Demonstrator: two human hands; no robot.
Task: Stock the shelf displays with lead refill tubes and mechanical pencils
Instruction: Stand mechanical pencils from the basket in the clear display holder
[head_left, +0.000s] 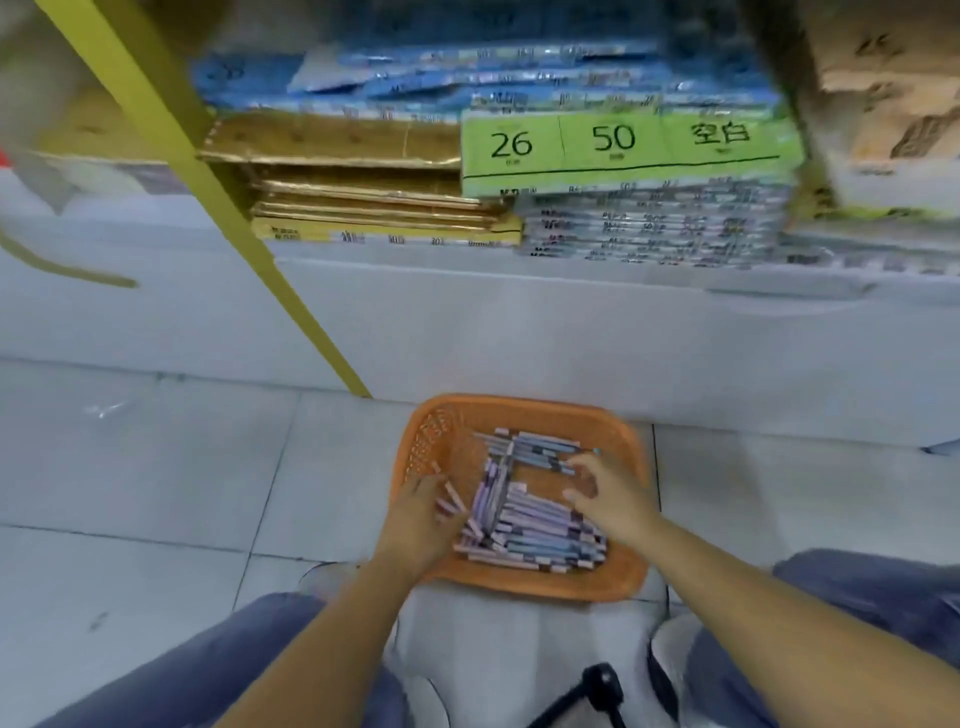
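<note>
One orange basket (524, 586) is sitting on the tiled floor (156, 467), holding a heap of lead refill tubes (535, 527), too many to count. The left hand (415, 512) is gripping two or three of them. The right hand (605, 493) is hovering above the heap, its grip spread and empty.

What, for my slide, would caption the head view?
Left hand and right hand among lead refill tubes in orange basket.

Flat, cool light washes the pale floor tiles (156, 467), casting only faint shadows. Motion blur softens the left hand (415, 512), right hand (605, 499) and lead refill tubes (530, 525). Shelf stock (649, 223) smears toward the corners, yet 26 and 50 on the green label (613, 145) read clearly. Wide-angle distortion stretches the edges.
</note>
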